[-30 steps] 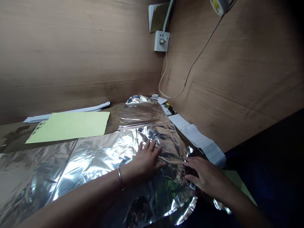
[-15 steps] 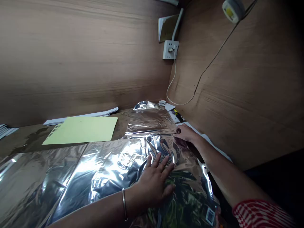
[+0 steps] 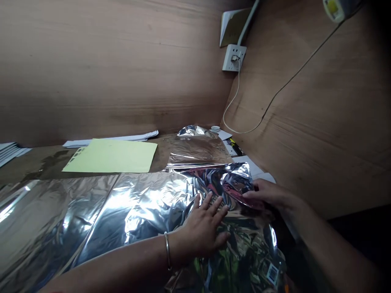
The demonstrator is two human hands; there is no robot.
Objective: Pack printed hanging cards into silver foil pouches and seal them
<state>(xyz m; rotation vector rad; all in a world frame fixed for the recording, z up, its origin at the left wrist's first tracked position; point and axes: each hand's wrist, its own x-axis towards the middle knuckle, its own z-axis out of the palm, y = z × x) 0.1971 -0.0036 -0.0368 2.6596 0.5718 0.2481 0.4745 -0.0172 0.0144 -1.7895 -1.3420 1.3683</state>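
Note:
A large shiny silver foil bag point(image 3: 159, 195) lies crinkled across the table in front of me. My left hand point(image 3: 207, 226), with a bangle on its wrist, presses flat on it, fingers spread. At the bag's right side, my right hand point(image 3: 267, 193) pinches its edge between thumb and fingers, and that corner is lifted and curls up. A small barcode label point(image 3: 272, 274) shows near the lower right, beside green print or reflection. Just beyond lies another piece of silver foil point(image 3: 200, 150), flat on the table with a rounded far end.
Behind the foil lies a yellow-green sheet point(image 3: 113, 156), with white papers point(image 3: 106, 140) along the back wall. A yellow-and-black cutter point(image 3: 236, 147) and more paper sit in the right corner. A cord point(image 3: 275, 95) hangs from a wall socket point(image 3: 234, 57) along the wooden side wall.
My right hand has come back toward me and to the right, lifting and folding the foil bag's edge with it. My left hand stays flat on the foil. The view has shifted slightly.

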